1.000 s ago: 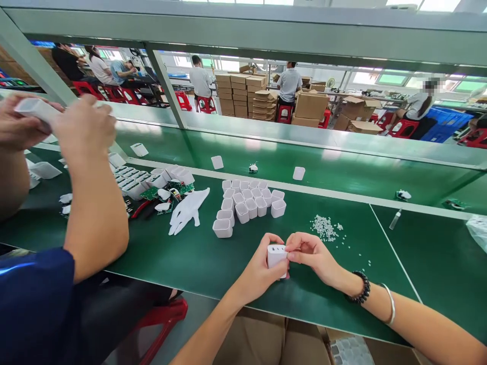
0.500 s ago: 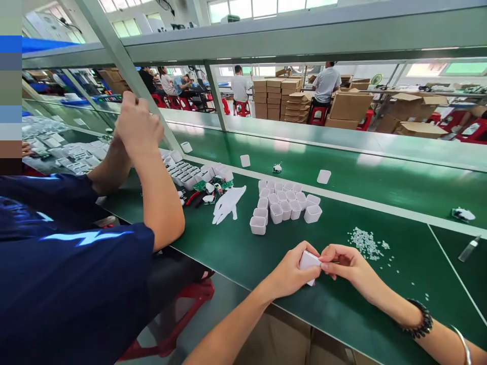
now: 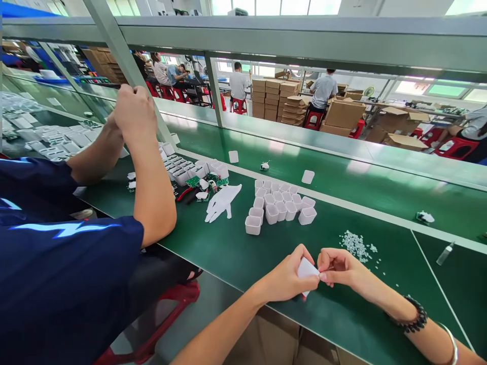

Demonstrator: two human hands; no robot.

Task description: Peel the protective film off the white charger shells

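Observation:
My left hand (image 3: 288, 276) is closed around a small white plastic case (image 3: 307, 269), held above the front edge of the green bench. A bit of red shows at the case's lower end. My right hand (image 3: 338, 267) pinches with thumb and fingers right at the case's corner; whatever sits between those fingertips is too small to make out. Just beyond the right hand lies a scattered pile of tiny whitish pieces (image 3: 356, 246). Several open white plastic cups (image 3: 280, 208) stand grouped behind my left hand.
To the left, a co-worker in a dark blue shirt (image 3: 72, 284) has both arms raised over the bench. A white glove (image 3: 223, 202), green circuit boards (image 3: 193, 181) and red-handled pliers (image 3: 185, 193) lie between us. A small bottle (image 3: 445, 253) lies right. Circuit parts and white lids (image 3: 308, 177) rest on the far strip.
The view has shifted slightly. The white case has tilted in my left hand, and red now shows beneath it. My right fingers stay at its corner.

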